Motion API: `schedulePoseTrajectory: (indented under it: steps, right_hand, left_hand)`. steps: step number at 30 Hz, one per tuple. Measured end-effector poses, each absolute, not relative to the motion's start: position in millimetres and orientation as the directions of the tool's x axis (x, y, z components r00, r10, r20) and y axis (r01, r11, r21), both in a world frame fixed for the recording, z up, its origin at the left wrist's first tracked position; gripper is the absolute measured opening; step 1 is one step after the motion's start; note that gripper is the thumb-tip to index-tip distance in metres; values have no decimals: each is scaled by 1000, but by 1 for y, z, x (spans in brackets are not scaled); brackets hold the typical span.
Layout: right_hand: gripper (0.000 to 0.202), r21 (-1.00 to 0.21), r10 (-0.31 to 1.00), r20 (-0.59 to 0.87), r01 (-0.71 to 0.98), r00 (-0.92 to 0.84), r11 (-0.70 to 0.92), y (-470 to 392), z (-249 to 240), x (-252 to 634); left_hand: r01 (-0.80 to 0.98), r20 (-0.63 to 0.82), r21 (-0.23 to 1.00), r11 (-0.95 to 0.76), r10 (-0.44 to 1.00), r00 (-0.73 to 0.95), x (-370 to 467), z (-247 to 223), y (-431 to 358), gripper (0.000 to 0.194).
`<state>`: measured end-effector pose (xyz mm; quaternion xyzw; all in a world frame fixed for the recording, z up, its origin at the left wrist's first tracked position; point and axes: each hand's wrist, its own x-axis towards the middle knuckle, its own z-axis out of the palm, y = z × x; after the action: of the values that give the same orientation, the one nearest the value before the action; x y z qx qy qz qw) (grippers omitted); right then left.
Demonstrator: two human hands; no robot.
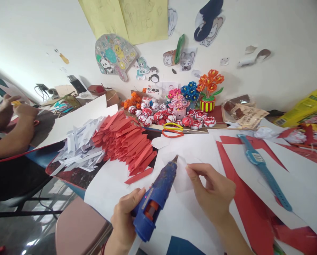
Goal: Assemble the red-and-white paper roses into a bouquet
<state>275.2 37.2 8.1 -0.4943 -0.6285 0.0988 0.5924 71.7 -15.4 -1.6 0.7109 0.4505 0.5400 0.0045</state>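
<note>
My left hand point(126, 216) is wrapped around a blue hot glue gun point(155, 198), its nozzle pointing up and away over white paper. A glue stick point(134, 246) sticks out of its rear end. Right of the nozzle, my right hand point(214, 191) has thumb and forefinger pinched together; what they hold, if anything, is too faint to name. A thin translucent sheet point(183, 180) lies just beside those fingertips. Beyond the gun is a heap of folded red paper strips point(123, 141), with folded white paper strips point(82, 141) to its left.
Red-and-white paper balls point(171, 117) line the wall beside potted craft flowers point(210, 88). Scissors with yellow and orange handles point(173, 130) lie before them. A blue watch point(265, 170) rests on paper at right. At far left, another person's hands point(17, 106) hold something yellow.
</note>
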Motion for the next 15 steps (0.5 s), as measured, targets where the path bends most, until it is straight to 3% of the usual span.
schedulePoseTrajectory:
  steps: [5,15]
  right_hand:
    - [11,-711,740,645,503,188,492,37,7,275]
    - [10,-715,742,642,500,191,489,38,6,276]
  left_hand:
    - [678,711,530,-510,702,-28,70,-8,-25,38]
    - [624,718,563,-542,695,-44,74,-3,-17,31]
